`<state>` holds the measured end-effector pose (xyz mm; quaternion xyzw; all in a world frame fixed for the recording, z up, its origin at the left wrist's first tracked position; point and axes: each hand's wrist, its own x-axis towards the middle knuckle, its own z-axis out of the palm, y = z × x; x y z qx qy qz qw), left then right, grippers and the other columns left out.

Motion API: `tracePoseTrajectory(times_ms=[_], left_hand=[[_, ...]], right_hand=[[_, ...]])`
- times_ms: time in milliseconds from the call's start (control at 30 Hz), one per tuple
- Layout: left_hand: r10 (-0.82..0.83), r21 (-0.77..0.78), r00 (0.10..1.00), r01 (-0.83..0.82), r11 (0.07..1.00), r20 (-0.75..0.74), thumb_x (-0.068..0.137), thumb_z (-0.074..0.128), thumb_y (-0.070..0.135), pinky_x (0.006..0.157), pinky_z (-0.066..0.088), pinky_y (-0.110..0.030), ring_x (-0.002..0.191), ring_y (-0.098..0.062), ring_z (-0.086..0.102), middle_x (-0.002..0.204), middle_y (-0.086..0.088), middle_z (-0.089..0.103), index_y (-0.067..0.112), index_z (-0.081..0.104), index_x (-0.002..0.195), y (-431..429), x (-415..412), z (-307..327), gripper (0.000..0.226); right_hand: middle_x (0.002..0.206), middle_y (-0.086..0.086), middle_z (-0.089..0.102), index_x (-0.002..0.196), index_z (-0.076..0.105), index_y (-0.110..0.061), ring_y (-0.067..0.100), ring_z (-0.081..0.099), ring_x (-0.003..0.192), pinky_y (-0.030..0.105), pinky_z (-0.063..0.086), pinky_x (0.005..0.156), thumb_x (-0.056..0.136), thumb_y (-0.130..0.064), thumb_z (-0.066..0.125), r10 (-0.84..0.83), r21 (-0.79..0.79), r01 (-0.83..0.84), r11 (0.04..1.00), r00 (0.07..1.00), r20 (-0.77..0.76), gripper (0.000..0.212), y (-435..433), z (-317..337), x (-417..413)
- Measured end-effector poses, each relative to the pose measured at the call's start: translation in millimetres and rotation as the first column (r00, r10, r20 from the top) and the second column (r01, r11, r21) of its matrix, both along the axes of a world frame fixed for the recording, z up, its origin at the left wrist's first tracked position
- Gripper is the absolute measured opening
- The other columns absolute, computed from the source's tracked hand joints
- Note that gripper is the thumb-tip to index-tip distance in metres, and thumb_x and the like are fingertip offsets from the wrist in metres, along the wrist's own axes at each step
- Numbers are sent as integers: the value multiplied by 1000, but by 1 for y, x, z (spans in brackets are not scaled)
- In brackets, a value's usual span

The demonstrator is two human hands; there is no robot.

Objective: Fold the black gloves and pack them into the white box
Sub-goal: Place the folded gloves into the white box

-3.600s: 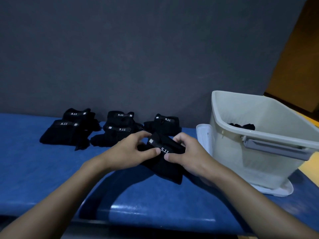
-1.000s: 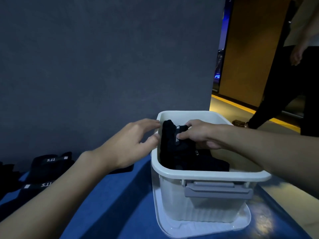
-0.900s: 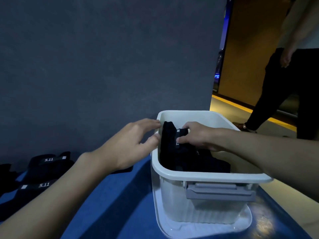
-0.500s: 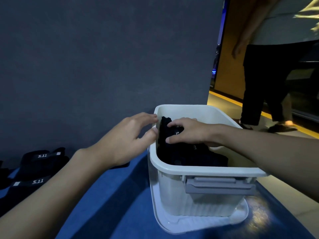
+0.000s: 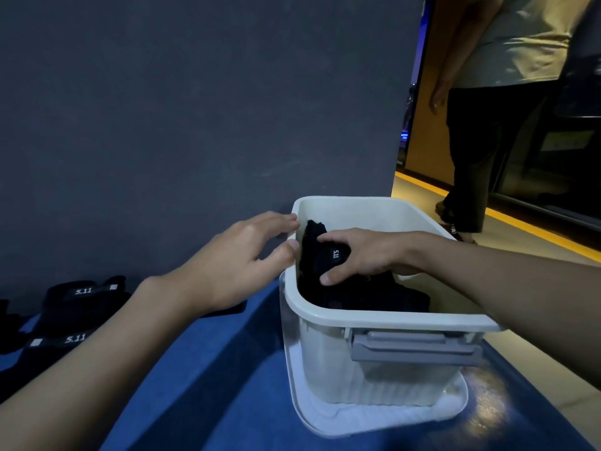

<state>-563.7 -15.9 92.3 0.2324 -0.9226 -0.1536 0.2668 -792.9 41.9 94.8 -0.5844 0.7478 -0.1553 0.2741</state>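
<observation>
The white box point(image 5: 390, 319) stands on the blue table with a grey latch on its near side. Inside, at its left end, my right hand point(image 5: 367, 255) grips a folded black glove point(image 5: 312, 255) between fingers and thumb, its "5.11" label showing. More folded black gloves point(image 5: 390, 294) lie under and beside it. My left hand point(image 5: 240, 268) rests against the box's left rim with straight fingers, thumb on the outer wall. Other black gloves point(image 5: 81, 297) lie on the table at the far left, partly hidden by my left forearm.
The box sits on its white lid point(image 5: 374, 418). A dark grey wall point(image 5: 195, 109) rises just behind the blue table point(image 5: 211, 385). A person point(image 5: 487, 92) stands on the floor beyond the box at the right.
I carried the folded glove from the table into the box. Over the last second my right hand pushed it lower at the left end. The person behind moved closer and leftward.
</observation>
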Motion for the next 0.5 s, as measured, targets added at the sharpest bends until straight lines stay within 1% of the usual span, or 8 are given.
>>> tracePoseTrajectory(times_ms=[100, 300, 367, 433, 500], left_hand=[[-7, 7, 1000, 7, 1000, -10, 86, 29, 66, 108, 42, -42, 131, 7, 43, 144, 27, 45, 27, 51, 141, 1, 0, -1, 72], [-3, 2, 1000, 3, 1000, 7, 86, 29, 66, 109, 41, -44, 134, 1, 43, 147, 23, 45, 26, 51, 142, 0, -1, 0, 72], [-8, 24, 1000, 8, 1000, -1, 86, 30, 65, 108, 43, -42, 132, 0, 45, 146, 22, 46, 25, 51, 142, 0, -1, -1, 71], [-13, 84, 1000, 15, 996, -25, 86, 33, 63, 107, 44, -38, 129, 0, 48, 143, 21, 48, 27, 50, 142, 2, -2, -1, 69], [-24, 119, 999, 28, 993, -40, 91, 39, 56, 106, 44, -32, 127, 3, 48, 142, 20, 49, 27, 50, 142, 4, -2, 0, 60]], right_hand=[[149, -5, 41, 147, 31, -43, 22, 42, 132, 44, 42, 108, 68, -50, 83, 3, 1, -3, 1000, 999, -48, 95, -2, -1, -1], [149, -4, 40, 147, 32, -43, 22, 40, 133, 44, 40, 109, 67, -51, 84, -4, -17, 3, 1000, 998, -67, 96, -1, -3, -2], [148, -2, 41, 147, 31, -43, 22, 41, 132, 43, 40, 109, 67, -51, 84, -2, -21, 0, 1000, 997, -71, 97, 0, -2, 0], [146, 0, 41, 147, 32, -43, 23, 39, 132, 42, 41, 108, 65, -53, 84, 0, -40, -4, 999, 995, -105, 98, 3, 1, 3], [144, 1, 40, 146, 33, -42, 22, 34, 133, 42, 38, 109, 66, -53, 83, -2, -91, -11, 996, 989, -146, 95, 7, 8, 8]])
